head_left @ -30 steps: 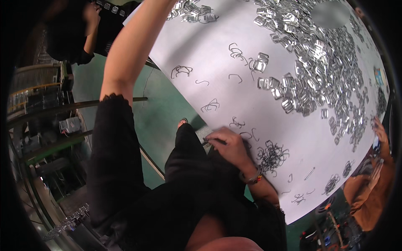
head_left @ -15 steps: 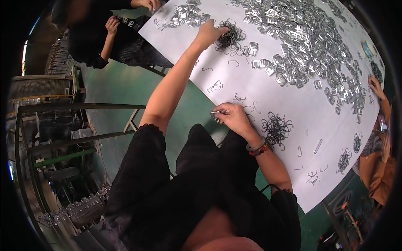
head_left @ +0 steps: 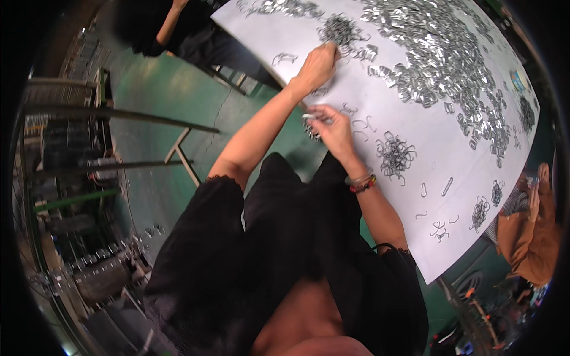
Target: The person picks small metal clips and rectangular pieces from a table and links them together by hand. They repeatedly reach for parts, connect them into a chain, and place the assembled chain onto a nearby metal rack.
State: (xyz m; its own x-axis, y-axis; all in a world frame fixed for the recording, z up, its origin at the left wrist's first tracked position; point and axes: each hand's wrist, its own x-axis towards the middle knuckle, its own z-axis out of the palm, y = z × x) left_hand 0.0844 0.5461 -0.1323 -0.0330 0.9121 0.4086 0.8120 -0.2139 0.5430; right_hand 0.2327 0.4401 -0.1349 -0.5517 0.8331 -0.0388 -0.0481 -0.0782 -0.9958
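Observation:
My left hand is over the white tabletop, just on the near side of a tangled pile of dark bent wire hooks. Its fingers are curled together, and whatever they hold is hidden. Close to the table's left edge, my right hand pinches a small silver metal buckle between thumb and fingers. More small metal parts seem to hang below it, too blurred to tell. A second heap of wire hooks lies right of my right wrist.
A broad heap of silver buckles covers the far part of the table. Smaller hook piles lie near the right edge, with a tape roll farther back. One co-worker is at far left, another at right.
My left hand has come back from the far hook pile, and its fingers have closed. My right hand has moved away from me, nearer the left, still holding the buckle. The view has shifted.

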